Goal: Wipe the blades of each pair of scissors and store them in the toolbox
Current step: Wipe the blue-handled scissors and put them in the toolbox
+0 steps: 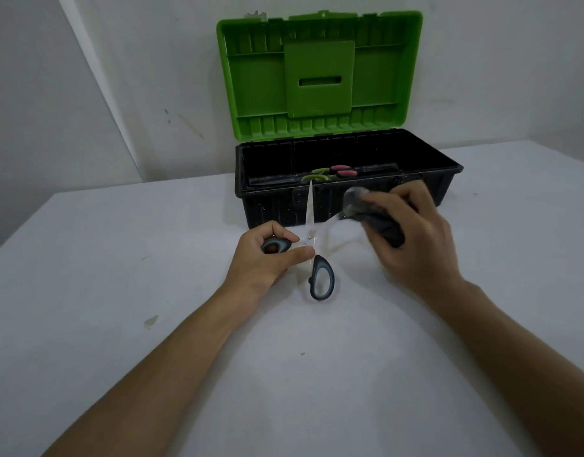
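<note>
Scissors [317, 258] spread open, gripped by left hand [264, 262]; right hand [412, 239] clutches cloth [379, 225].

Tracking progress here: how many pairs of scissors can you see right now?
3: grey-handled scissors open in the left hand; green-handled pair and pink-handled pair inside the toolbox. More may be hidden there.

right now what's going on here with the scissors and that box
A person is cleaning a pair of grey-handled scissors over a white table. The left hand holds them open by one handle, while the right hand presses a dark cloth against one blade. Behind them a toolbox stands open with its green lid up; green-handled scissors and red-handled scissors already lie inside.
</note>
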Available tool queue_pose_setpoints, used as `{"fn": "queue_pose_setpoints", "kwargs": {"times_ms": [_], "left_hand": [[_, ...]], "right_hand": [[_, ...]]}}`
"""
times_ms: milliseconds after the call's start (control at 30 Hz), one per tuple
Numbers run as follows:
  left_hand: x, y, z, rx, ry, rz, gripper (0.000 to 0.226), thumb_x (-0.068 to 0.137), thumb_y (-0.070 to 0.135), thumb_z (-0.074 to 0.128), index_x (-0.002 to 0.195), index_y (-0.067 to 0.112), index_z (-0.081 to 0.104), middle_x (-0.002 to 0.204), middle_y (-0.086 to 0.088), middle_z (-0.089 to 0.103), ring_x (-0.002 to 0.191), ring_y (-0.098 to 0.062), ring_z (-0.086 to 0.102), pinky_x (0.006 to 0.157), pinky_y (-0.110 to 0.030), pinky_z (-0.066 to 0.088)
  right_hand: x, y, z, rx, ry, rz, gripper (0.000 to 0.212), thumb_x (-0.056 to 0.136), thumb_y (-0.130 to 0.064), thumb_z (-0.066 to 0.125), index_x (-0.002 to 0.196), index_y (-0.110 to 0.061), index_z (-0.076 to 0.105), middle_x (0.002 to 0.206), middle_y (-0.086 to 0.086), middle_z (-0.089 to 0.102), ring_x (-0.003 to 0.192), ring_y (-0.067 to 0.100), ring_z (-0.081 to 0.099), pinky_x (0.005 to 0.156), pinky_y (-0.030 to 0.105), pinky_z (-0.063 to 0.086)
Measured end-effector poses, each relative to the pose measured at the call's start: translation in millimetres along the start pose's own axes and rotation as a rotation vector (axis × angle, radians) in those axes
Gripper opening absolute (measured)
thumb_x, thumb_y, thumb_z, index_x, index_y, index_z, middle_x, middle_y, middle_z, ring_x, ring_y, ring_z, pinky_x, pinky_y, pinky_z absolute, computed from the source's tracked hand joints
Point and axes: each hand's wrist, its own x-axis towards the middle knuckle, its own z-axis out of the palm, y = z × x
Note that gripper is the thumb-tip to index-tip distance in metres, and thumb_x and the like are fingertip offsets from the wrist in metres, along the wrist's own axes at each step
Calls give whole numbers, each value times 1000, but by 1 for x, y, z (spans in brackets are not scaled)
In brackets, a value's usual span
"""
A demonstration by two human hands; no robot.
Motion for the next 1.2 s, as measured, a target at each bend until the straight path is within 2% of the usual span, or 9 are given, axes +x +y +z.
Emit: {"fn": "queue_pose_setpoints", "kwargs": {"times_ms": [100,267,400,500,767,900,1000,1100,1200], "left_hand": [[-1,-1,0,26,14,8,25,71,11,85,70,19,62,51,14,43,40,-5,39,40,-16,34],[-1,1,-1,35,12,-31,24,71,13,86,71,19,63,55,8,42,40,-4,38,40,-15,34],[-2,6,1,93,-42,-48,31,67,19,89,79,18,60,59,5,48,40,-4,40,39,-18,35],[-3,5,1,252,-45,-4,39,60,25,93,82,18,61,65,5,55,53,-6,49,51,-22,43],[-7,3,3,318,-127,65,39,59,21,94,78,16,60,58,16,56,52,1,48,54,-14,41],[-8,8,6,343,-204,51,40,59,22,94,82,12,62,76,-12,61,65,-14,51,60,-23,42],[-6,10,6,322,-205,24,40,59,20,94,83,11,62,75,-10,58,65,-18,50,63,-29,43],[-5,10,3,271,-210,-16,37,59,14,94,79,16,63,72,-12,58,65,-22,51,66,-38,48],[-6,10,0,284,-241,-20,36,59,13,94,77,18,63,70,-6,62,65,-19,56,66,-37,51]], "right_hand": [[-3,-12,6,-27,-123,-132,37,85,-22,74,121,-17,69,104,5,55,80,17,54,57,21,41],[3,-5,7,-119,-63,8,38,85,-19,75,122,-15,67,105,6,55,81,21,57,57,22,37],[0,-10,2,-77,-151,-202,35,87,-22,72,121,-15,69,105,9,55,77,17,53,56,23,37],[0,-19,10,-59,-262,-306,30,92,-27,67,121,-19,69,104,9,56,76,17,52,59,24,35],[11,-19,7,-120,-218,-148,30,91,-29,68,119,-19,70,100,6,52,79,18,55,51,25,41],[16,-11,0,-192,-144,1,31,91,-25,68,121,-16,68,103,8,52,84,21,57,54,24,38],[16,-14,-8,-141,-130,-59,35,89,-27,69,122,-15,68,105,9,54,82,16,54,55,23,41],[9,-24,-9,-49,-271,-186,36,86,-30,73,120,-20,70,103,2,55,76,11,51,52,22,40],[11,-20,-5,-50,-269,-124,35,86,-32,72,118,-20,70,100,0,55,73,10,48,52,24,42]]}}
